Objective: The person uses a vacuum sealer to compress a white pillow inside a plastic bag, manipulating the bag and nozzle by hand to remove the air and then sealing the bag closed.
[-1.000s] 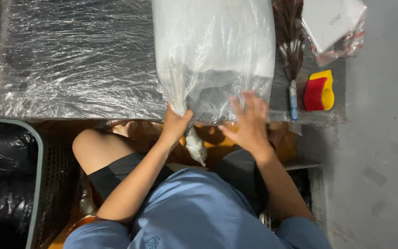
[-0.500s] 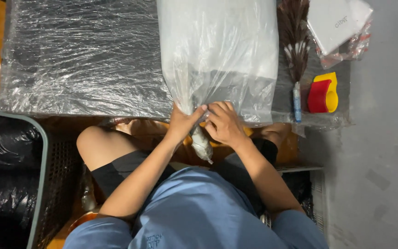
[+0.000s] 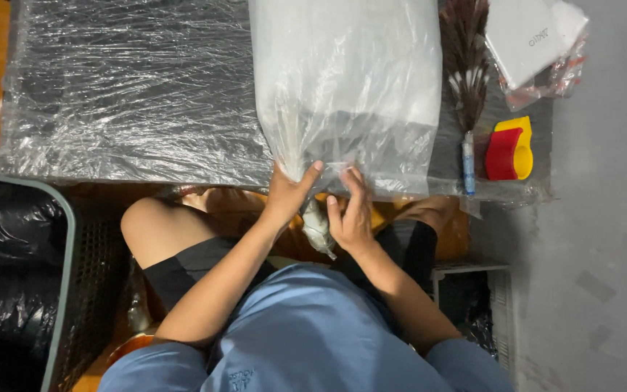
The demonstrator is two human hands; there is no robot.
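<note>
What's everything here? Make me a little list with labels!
left hand: grips the near edge of the clear plastic bag
right hand: fingers on the same edge, beside the twisted bag tail
table: covered in plastic wrap
feather duster: right of bag
red and yellow tool: beside duster
bin: black liner, left

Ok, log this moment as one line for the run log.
left hand: grips twisted neck of clear plastic bag | right hand: on the neck beside it | bag: lying on wrapped table | feather duster: right of bag
</note>
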